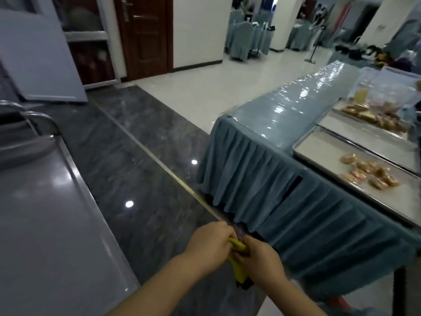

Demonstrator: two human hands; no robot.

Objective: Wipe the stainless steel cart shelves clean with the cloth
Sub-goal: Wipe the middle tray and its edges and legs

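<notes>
— Head view: where is the cloth seen?
— The bunched yellow cloth (pixel 238 246) is gripped low at centre by the left hand (pixel 209 245) and the right hand (pixel 262 258), with the fingers of both curled round it.
— And the cart?
— Its steel top shelf (pixel 45 213) is seen at left, apart from both hands. A skirted table (pixel 296 201) is seen at right.

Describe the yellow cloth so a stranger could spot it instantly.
Find the blue-skirted table on the right. In front of its near corner, the left hand and right hand meet. The cloth bunched between them is the only bright yellow thing.
</notes>
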